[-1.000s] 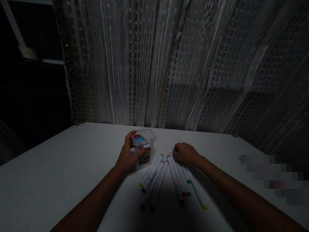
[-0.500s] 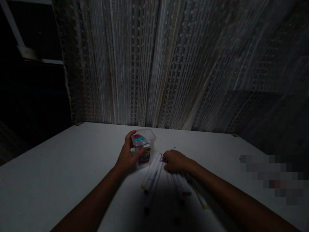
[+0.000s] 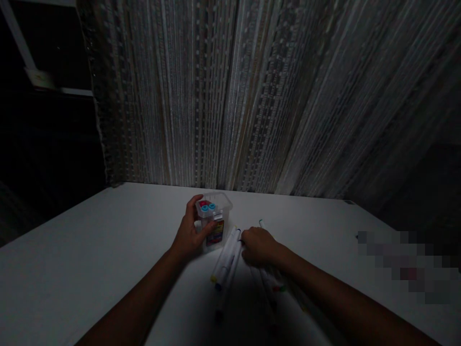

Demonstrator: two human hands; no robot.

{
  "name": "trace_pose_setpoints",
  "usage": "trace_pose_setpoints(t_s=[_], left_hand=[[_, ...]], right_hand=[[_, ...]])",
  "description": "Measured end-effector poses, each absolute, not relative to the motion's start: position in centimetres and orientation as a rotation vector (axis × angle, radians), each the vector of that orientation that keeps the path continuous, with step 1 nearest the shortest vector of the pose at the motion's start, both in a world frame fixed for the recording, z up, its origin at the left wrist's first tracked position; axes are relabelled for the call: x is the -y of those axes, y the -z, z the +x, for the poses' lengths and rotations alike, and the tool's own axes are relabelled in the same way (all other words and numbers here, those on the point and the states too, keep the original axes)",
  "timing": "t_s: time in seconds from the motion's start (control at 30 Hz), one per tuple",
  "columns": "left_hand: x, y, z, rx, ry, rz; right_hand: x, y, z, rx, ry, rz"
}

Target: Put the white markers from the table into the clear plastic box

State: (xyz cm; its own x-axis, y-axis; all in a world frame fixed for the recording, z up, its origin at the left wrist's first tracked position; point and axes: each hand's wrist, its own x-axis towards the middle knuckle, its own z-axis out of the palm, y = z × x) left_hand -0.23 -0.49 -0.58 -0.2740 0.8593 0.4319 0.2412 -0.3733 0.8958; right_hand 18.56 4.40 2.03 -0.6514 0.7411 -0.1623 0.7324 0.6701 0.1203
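A clear plastic container [image 3: 225,204] stands upright on the white table, with my left hand [image 3: 192,230] wrapped round its left side and the thumb across its front. Inside it are blue-ringed ends [image 3: 208,207], something red and a dark printed label [image 3: 215,233]. My right hand [image 3: 260,246] is closed over white markers, fingers curled down; it seems to grip one of them, but its fingertips are hidden. Between the hands lie several white markers [image 3: 226,259] with yellow and dark ends. Other markers [image 3: 268,283] stick out below my right hand, dim in shadow.
Beyond my right hand a green-ended marker tip [image 3: 261,223] shows. The white table [image 3: 144,211] reaches back to a patterned striped curtain [image 3: 216,96]. A blurred-out patch [image 3: 406,264] covers the right side. The light is very dim.
My right hand has shifted slightly left and lower among the markers, and the lower ends of markers beneath it have swung a little right. My left hand and the container stay put.
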Motion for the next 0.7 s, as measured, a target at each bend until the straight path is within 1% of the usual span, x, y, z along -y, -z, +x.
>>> trace_pose_setpoints(t_s=[0.27, 0.7], left_hand=[[0.4, 0.9, -0.3, -1.379, -1.685, 1.494], [0.4, 0.9, -0.6, -1.363, -1.692, 1.515]], right_hand=[[-4.9, -1.6, 18.7, -2.708, -0.031, 1.249], [-6.4, -1.9, 19.9, -2.715, 0.129, 1.397]])
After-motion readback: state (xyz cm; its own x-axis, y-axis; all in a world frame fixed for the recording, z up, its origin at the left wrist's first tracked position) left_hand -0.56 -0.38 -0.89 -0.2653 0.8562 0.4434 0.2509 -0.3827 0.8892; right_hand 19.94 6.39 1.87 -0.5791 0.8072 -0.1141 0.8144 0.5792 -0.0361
